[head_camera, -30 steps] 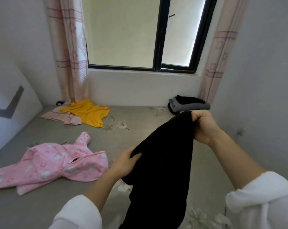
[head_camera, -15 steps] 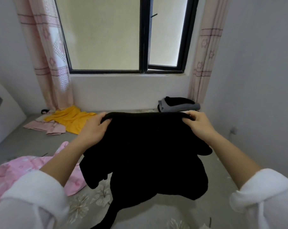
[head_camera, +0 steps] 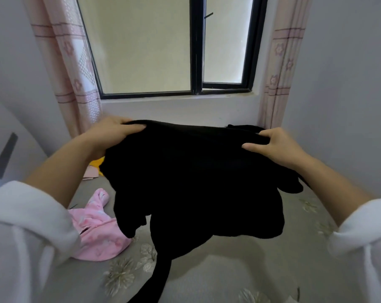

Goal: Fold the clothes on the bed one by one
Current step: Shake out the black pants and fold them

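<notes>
Two hands are engaged on one item. The left hand (head_camera: 117,133) and the right hand (head_camera: 279,147) each grip an end of the top edge of the black garment (head_camera: 196,182), which is held in the air above the bed (head_camera: 239,272), on the side toward the window (head_camera: 145,51).

Grip: on both sides the fingers are curled over the edge and closed on the cloth. The left fingers (head_camera: 135,127) lie across the top of the edge. The right thumb presses on the near face, with the other digits wrapped over the far side. Neither hand holds anything else.

Governing relation: the held edge runs left to right between the hands, nearly level, with the left end slightly higher. The garment lies directly below the fingers. Its body hangs in uneven lobes, and a narrow tail trails down toward the near part of the bed. Whether that tail touches the bed cannot be determined. Both hands are equally placed on the edge, so neither is nearer.

Assessment: the item is spread but not yet folded. The next move likely requires lowering it flat or bringing the two ends together.

Outstanding: a pink garment (head_camera: 97,232) lies unfolded on the left of the bed. A yellow garment (head_camera: 96,167) shows partly behind the left forearm.
</notes>
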`<action>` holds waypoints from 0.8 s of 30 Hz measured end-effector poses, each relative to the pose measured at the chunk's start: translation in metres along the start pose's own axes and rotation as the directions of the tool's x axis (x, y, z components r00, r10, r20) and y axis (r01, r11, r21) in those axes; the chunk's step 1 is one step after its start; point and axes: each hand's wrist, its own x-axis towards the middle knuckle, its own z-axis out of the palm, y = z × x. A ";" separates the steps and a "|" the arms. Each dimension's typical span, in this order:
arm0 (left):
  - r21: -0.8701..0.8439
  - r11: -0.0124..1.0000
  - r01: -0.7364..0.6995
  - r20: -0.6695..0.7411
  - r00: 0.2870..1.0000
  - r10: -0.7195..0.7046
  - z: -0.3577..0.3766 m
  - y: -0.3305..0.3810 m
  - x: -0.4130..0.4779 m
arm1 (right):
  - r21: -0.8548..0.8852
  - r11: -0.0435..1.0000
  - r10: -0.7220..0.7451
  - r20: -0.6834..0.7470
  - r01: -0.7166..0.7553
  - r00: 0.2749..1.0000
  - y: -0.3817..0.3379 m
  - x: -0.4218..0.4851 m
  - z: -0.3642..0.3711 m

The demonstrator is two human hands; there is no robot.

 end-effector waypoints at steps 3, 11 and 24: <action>-0.186 0.976 0.112 0.090 0.991 -0.097 0.004 -0.002 0.001 | -0.040 0.999 -0.002 -0.138 -0.004 0.990 0.000 0.008 0.009; -0.096 0.958 0.269 0.360 0.907 -0.218 -0.014 0.006 0.006 | -0.058 0.993 0.081 -0.266 -0.099 0.961 0.017 0.021 0.009; -0.621 0.706 0.340 0.239 0.940 -0.242 0.072 0.030 0.024 | 0.424 0.867 0.004 0.518 -0.261 0.856 -0.062 -0.018 0.096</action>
